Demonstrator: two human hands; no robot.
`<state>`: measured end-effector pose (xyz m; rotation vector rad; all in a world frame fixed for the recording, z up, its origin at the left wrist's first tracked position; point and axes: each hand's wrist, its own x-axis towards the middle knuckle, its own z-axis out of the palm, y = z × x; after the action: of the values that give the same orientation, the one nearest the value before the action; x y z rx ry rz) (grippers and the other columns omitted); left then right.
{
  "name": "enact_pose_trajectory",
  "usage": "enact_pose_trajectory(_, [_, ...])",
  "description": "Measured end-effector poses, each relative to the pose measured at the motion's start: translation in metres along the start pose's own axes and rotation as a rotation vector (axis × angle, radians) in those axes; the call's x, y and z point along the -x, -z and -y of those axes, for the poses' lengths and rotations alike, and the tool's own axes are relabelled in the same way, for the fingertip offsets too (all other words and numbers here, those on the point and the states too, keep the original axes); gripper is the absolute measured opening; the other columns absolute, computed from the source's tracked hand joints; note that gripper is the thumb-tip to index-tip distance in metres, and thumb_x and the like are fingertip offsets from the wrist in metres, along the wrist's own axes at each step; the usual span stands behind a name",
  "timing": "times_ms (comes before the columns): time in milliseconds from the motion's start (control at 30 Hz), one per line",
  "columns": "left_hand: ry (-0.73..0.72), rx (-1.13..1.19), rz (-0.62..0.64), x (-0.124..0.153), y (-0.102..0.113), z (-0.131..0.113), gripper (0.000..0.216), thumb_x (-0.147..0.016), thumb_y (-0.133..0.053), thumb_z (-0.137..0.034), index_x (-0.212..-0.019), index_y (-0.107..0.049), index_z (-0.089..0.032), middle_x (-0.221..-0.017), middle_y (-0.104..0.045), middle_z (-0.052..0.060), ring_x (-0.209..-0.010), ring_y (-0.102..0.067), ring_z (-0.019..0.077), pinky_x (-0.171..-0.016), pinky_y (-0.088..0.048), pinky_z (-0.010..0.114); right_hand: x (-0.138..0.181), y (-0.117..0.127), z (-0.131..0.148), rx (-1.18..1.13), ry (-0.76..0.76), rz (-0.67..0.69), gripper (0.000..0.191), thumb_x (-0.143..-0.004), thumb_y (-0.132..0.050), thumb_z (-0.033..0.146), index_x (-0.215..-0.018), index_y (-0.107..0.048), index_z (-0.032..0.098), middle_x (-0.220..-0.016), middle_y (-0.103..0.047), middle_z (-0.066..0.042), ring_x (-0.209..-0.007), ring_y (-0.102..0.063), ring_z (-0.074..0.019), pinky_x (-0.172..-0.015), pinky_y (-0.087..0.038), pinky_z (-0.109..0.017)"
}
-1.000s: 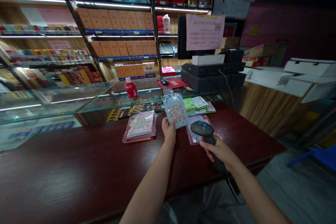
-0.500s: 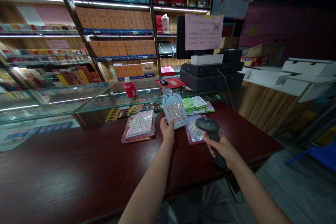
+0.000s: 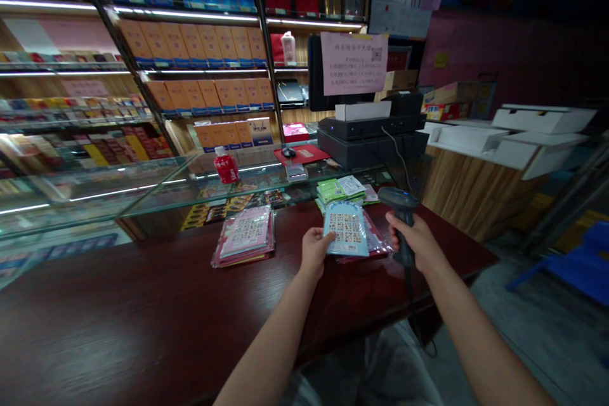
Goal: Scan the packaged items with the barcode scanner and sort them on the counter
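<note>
My left hand (image 3: 314, 251) grips the lower left edge of a blue sticker pack (image 3: 346, 229) and holds it low, just over a stack of similar packs (image 3: 378, 242) on the dark wooden counter (image 3: 143, 311). My right hand (image 3: 415, 240) is wrapped round the handle of a black barcode scanner (image 3: 400, 202), held upright to the right of the pack with its cord hanging down. A pink stack of sticker packs (image 3: 246, 235) lies to the left. Green packs (image 3: 339, 189) lie just behind.
A glass display case (image 3: 143, 187) runs behind the counter with a red-labelled bottle (image 3: 225, 166) on it. A black register with a monitor and a pink notice (image 3: 353, 63) stands at the back right. Shelves of boxed goods (image 3: 200, 44) fill the wall. A blue chair (image 3: 575, 260) is at right.
My left hand has lowered the blue pack from upright down and to the right, over the stack. My right hand has swung the scanner away to the right and turned it upright.
</note>
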<state>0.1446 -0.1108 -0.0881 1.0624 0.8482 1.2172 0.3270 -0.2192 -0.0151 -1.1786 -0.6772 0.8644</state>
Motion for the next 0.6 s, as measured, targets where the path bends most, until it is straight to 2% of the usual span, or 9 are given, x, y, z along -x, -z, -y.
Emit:
enact_pose_trajectory(67, [-0.020,-0.086,-0.035,0.000,-0.001,0.005,0.041,-0.053,-0.082,-0.037,-0.074,-0.053,-0.016,-0.064,-0.064,0.002,-0.053,-0.059,0.0148,-0.052,-0.045,0.026,0.001,0.000,0.002,0.006,0.002,0.001,0.044,-0.056,-0.082,0.046,-0.078,-0.054,0.020,-0.050,-0.052,0.007,-0.037,-0.045,-0.0072,-0.033,-0.036,-0.019])
enact_pose_trajectory(167, [-0.112,-0.339,-0.061,0.000,0.002,0.005,0.038,-0.057,-0.079,-0.044,-0.074,-0.059,-0.017,-0.064,-0.063,0.005,-0.056,-0.059,0.0174,-0.056,-0.046,0.029,0.000,0.000,0.002,0.000,0.013,0.008,0.043,-0.057,-0.081,0.046,-0.077,-0.054,0.020,-0.050,-0.052,0.007,-0.037,-0.044,-0.0071,-0.033,-0.036,-0.018])
enact_pose_trajectory(300, [-0.399,-0.692,-0.046,0.002,0.007,-0.003,0.038,-0.056,-0.079,-0.051,-0.073,-0.068,-0.019,-0.067,-0.059,0.007,-0.074,-0.059,0.0245,-0.076,-0.045,0.037,-0.004,0.001,-0.003,-0.005,0.015,0.033,0.042,-0.058,-0.081,0.045,-0.079,-0.055,0.020,-0.051,-0.053,0.008,-0.037,-0.043,-0.0068,-0.033,-0.036,-0.018])
enact_pose_trajectory(367, [-0.500,-0.795,0.011,0.004,0.007,-0.003,0.051,-0.047,-0.082,-0.054,-0.086,-0.071,-0.022,-0.081,-0.060,0.009,-0.088,-0.057,0.0287,-0.086,-0.042,0.040,-0.006,0.002,-0.006,-0.003,0.017,0.046,0.043,-0.058,-0.081,0.045,-0.082,-0.056,0.020,-0.051,-0.053,0.008,-0.037,-0.043,-0.0067,-0.033,-0.036,-0.018])
enact_pose_trajectory(467, [-0.521,-0.912,0.175,0.006,0.006,0.000,0.076,-0.037,-0.084,-0.057,-0.105,-0.069,-0.026,-0.111,-0.057,0.013,-0.106,-0.051,0.0340,-0.095,-0.037,0.044,-0.008,0.002,-0.011,0.002,0.017,0.059,0.044,-0.058,-0.081,0.046,-0.084,-0.055,0.020,-0.051,-0.053,0.008,-0.037,-0.044,-0.0070,-0.033,-0.036,-0.018])
enact_pose_trajectory(533, [-0.510,-0.978,0.255,0.007,0.005,0.003,0.078,-0.037,-0.085,-0.056,-0.108,-0.068,-0.027,-0.120,-0.053,0.014,-0.112,-0.047,0.0364,-0.098,-0.035,0.047,-0.008,0.002,-0.013,0.002,0.013,0.065,0.045,-0.059,-0.080,0.046,-0.085,-0.055,0.019,-0.051,-0.053,0.008,-0.037,-0.044,-0.0070,-0.033,-0.036,-0.018])
enact_pose_trajectory(600, [-0.507,-1.022,0.270,0.008,0.003,0.005,0.073,-0.042,-0.084,-0.055,-0.107,-0.069,-0.026,-0.120,-0.052,0.015,-0.113,-0.046,0.0373,-0.098,-0.035,0.049,-0.008,0.002,-0.016,-0.003,0.015,0.066,0.044,-0.061,-0.079,0.046,-0.086,-0.056,0.019,-0.051,-0.052,0.008,-0.037,-0.043,-0.0068,-0.033,-0.035,-0.018])
